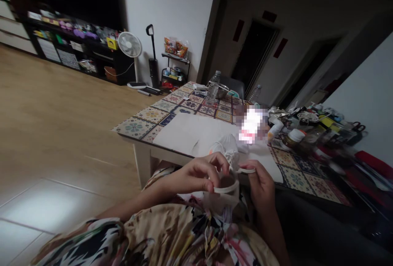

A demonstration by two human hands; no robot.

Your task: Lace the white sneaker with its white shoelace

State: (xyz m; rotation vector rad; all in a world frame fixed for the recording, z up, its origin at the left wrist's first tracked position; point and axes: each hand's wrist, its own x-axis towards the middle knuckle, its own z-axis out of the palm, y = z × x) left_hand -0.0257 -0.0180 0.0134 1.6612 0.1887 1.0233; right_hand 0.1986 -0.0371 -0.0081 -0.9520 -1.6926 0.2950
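Observation:
My left hand (pixel 195 174) and my right hand (pixel 259 186) are raised in front of my lap, just off the near table edge. Their fingers pinch a white plastic band (pixel 226 189), a loop-shaped piece, from both sides. A white fabric piece (pixel 222 202) hangs beneath it, and another white cloth bundle with thin cords (pixel 225 149) rises behind it. Both look joined to the band, though my fingers partly hide the joins. A white paper sheet (pixel 192 135) lies on the table beyond my hands.
The patterned tile-top table (pixel 135 129) holds a pixelated object, bottles, jars, scissors and scattered packets at its far and right parts. My floral garment fills the bottom of the view. A wooden floor, fan and shelving lie left.

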